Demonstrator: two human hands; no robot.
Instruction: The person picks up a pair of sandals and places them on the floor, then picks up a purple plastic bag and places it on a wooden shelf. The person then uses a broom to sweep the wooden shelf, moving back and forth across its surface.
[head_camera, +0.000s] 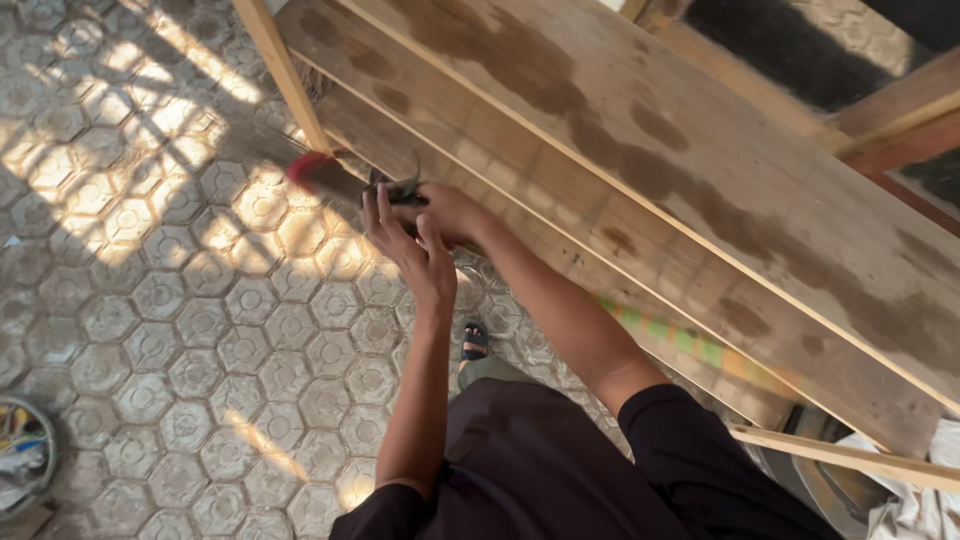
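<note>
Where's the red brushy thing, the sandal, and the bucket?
Red bristly brush head (312, 170), head view: on its red band.
Dark strapped sandal (475, 342), head view: on the straps.
Round grey bucket (45, 440), head view: on its right rim.

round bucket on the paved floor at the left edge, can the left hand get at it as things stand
Probably not: the left hand is up at the dark tool by the wooden shelf, far from the round bucket.

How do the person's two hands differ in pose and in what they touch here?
The left hand has its fingers spread and extended, pressing against the dark piece at the broom's head end; the right hand is curled closed around that same spot. The left hand sits lower, over the hexagon-tiled floor; the right hand lies against the edge of the wooden shelf board. Both meet at the broom.
</note>
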